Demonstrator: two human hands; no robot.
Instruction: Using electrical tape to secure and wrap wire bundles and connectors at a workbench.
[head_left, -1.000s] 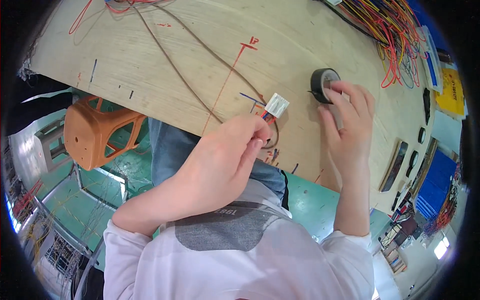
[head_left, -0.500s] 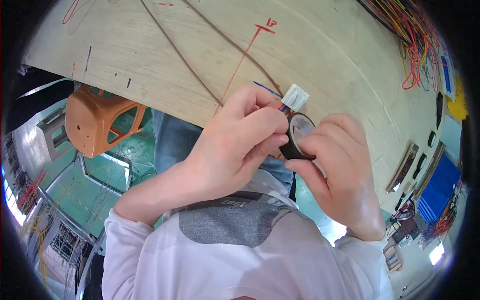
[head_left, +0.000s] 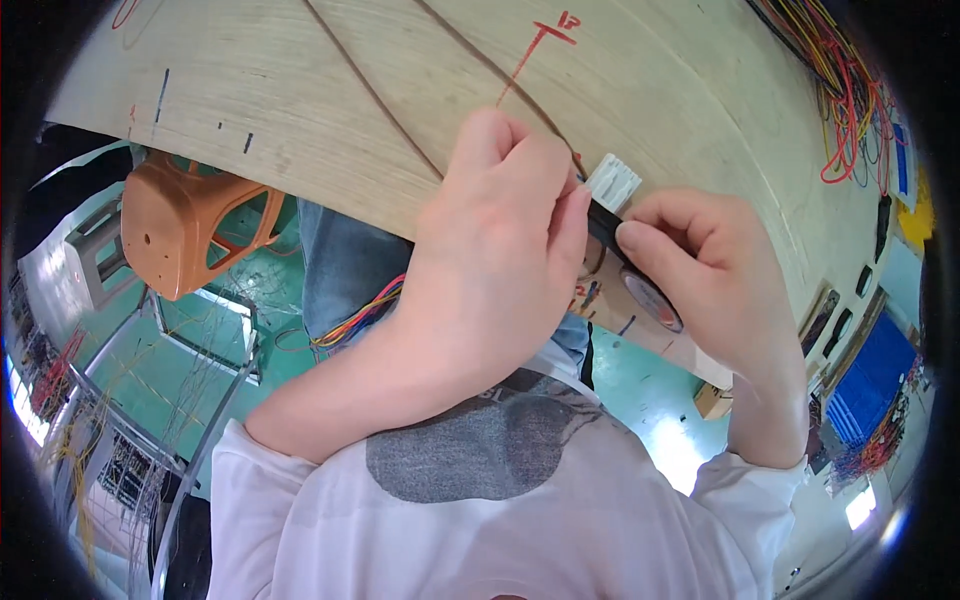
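Observation:
My left hand (head_left: 510, 220) is closed, pinching a wire bundle just behind a white plug connector (head_left: 613, 183). Most of the bundle is hidden by that hand; a loop of coloured wires (head_left: 375, 305) shows below, beside my left wrist. A strip of black tape (head_left: 604, 222) runs from my left fingertips to my right hand (head_left: 705, 265), whose thumb and fingers are closed on it. The tape roll (head_left: 652, 300) hangs edge-on under my right thumb. Thin brown wires (head_left: 480, 55) stretch away from the bundle across the board.
The wooden board (head_left: 320, 130) carries red and dark marks. An orange plastic stool (head_left: 165, 230) stands at the left, near a metal frame (head_left: 210, 330). Coloured wire bundles (head_left: 830, 80) lie at the far right, and a blue stack (head_left: 870, 375) is lower right.
My right hand has moved right, away from the left, and a black tape strip now spans between them. The roll has turned and hangs lower. My left hand has rolled over the bundle.

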